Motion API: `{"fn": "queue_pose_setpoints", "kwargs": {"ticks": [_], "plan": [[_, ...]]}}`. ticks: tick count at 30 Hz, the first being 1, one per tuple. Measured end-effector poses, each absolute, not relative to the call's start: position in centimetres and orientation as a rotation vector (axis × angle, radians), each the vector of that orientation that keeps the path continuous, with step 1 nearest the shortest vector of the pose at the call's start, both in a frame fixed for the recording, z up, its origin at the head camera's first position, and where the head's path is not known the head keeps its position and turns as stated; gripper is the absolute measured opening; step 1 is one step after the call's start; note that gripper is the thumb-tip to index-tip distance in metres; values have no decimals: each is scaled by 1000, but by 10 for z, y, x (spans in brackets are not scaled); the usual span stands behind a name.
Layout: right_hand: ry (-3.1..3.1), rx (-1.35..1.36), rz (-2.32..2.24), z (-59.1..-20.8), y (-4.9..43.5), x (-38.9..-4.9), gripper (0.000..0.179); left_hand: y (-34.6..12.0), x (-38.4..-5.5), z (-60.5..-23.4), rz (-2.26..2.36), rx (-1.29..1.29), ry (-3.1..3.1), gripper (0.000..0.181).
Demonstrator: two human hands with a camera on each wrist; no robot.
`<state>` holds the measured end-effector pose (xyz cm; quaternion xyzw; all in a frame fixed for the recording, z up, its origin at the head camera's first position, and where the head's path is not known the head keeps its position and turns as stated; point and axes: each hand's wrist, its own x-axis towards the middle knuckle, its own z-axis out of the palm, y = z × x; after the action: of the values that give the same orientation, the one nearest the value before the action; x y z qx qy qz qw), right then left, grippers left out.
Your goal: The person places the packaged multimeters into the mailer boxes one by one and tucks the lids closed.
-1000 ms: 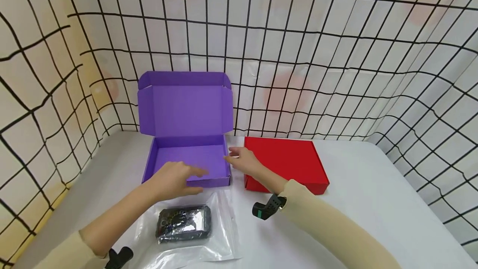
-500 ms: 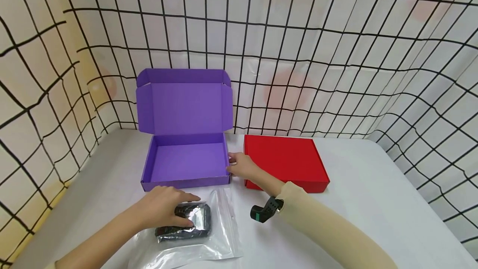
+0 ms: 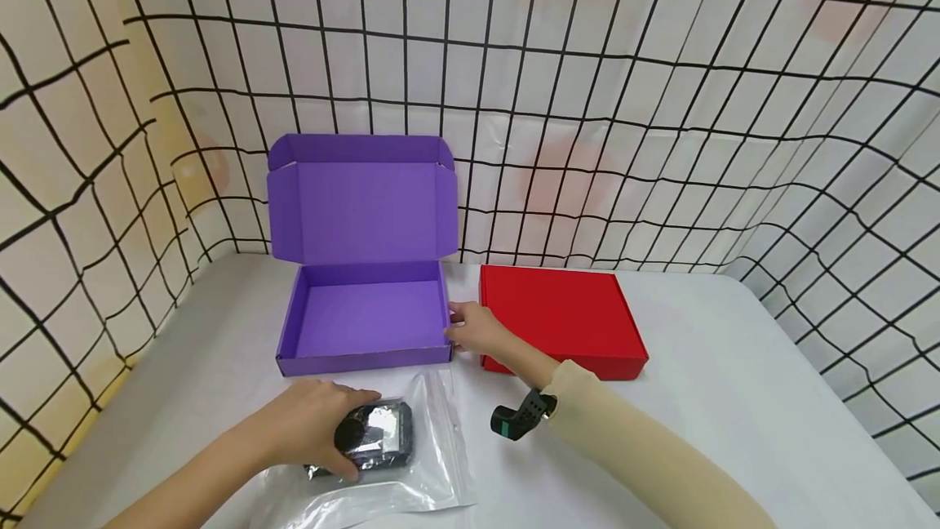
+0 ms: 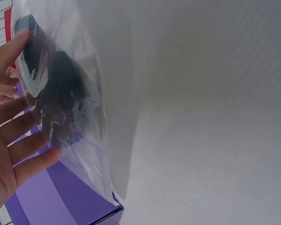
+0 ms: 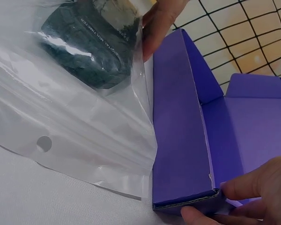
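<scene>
A dark digital multimeter [image 3: 385,435] lies inside a clear plastic zip bag [image 3: 441,464] at the near side of the table. My left hand [image 3: 301,423] spans the left part of the multimeter, fingers at its far edge and thumb at its near edge. In the left wrist view those fingers [image 4: 28,140] look fairly straight against the bag. Behind the bag stands an open purple cardboard box [image 3: 367,313], its lid upright and nothing inside. My right hand [image 3: 473,326] pinches the box's near right corner, as the right wrist view shows.
A closed red box [image 3: 558,321] sits right of the purple box, just beyond my right hand. White tabletop [image 3: 734,415] extends on the right. Black grid netting [image 3: 587,104] over white sheeting surrounds the back and sides.
My left hand has come down from above the purple box's front onto the bagged multimeter, then shifted slightly left. My right hand has settled onto the purple box's right corner.
</scene>
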<state>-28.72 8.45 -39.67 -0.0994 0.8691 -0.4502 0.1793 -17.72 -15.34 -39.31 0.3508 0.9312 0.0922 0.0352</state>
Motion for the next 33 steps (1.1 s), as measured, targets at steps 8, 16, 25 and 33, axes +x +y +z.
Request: {"fn": "queue_pose_setpoints", "kwargs": {"ticks": [8, 16, 25, 33], "plan": [[2424, -293, -1297, -398, 84, -288, 53, -151, -176, -395, 282, 1060, 2870, 77], [2409, -281, -1310, -399, 83, -288, 54, -151, -177, -396, 259, 1088, 2877, 73], [2399, -265, -1311, -398, 81, -286, 54, -151, -178, -399, 281, 1107, 2875, 71], [2385, -268, -1314, -398, 82, -286, 55, -151, -181, -403, 299, 1171, 2881, 67]]}}
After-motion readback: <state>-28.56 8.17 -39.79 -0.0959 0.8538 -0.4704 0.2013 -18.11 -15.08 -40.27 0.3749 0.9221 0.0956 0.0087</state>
